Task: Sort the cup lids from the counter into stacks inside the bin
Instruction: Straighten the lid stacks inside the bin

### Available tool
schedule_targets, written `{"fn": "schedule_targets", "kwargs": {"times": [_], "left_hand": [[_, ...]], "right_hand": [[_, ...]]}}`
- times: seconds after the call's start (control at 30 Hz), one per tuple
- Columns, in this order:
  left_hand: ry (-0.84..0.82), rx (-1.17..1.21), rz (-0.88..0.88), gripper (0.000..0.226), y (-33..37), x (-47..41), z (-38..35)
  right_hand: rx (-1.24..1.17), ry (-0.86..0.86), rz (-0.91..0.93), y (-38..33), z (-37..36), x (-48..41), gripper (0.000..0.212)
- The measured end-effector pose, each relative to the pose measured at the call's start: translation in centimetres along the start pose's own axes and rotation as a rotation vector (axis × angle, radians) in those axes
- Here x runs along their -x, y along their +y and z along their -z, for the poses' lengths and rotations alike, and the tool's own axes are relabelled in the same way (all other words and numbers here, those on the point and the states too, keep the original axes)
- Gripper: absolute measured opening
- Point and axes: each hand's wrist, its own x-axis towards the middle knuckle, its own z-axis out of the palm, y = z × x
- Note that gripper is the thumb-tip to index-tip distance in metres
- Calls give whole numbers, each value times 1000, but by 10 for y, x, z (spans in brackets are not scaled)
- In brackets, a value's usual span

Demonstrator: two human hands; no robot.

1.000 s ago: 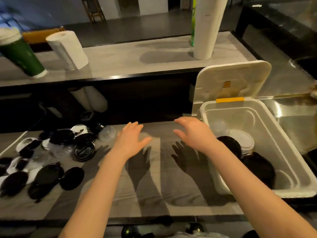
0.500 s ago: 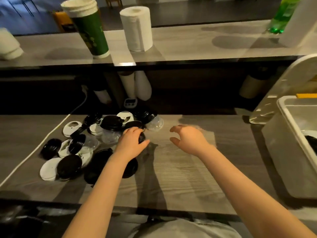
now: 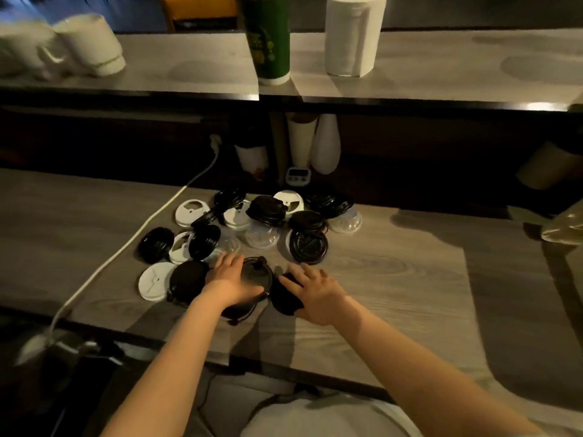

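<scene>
My left hand lies spread on the large lid, right hand likewise on the small lid; I'd hook each rim.

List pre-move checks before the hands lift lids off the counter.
1. Left hand on a lid: ok, rests on the large black lid.
2. Right hand on a lid: ok, covers a smaller black lid.
3. Grip closed: not ok, both hands look flat.
4. Lids match for one stack: cannot tell; both are black, but sizes seem to differ.
5. White cable clear: ok, runs to the left, apart from both hands.
6. Bin in sight: not ok, out of view.
</scene>
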Motion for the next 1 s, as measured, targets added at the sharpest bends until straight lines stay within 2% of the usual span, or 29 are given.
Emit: {"fn": "schedule_targets", "kwargs": {"times": [0.1,0.3,0.47,0.6,0.77,1.0], "left_hand": [[-15,-18,-32,97,-4,0,-4],[107,75,-119,84,1,1,-9],[310,106,-193,53,10,4,-12],[337,255,-195,32,18,1,-4],[333,486,-125,28,23,0,4],[502,892,-142,16,30,10,34]], "right_hand": [[-19,-18,-24,-8,-9,-9,79],[-266,126,-90,-7,-9,-12,82],[-580,281,-181,14,-1,-3,91],[-734,400,-262,27,6,5,95],[-824,493,-275,31,15,10,95],[-928,700,-261,41,32,23,90]]}}
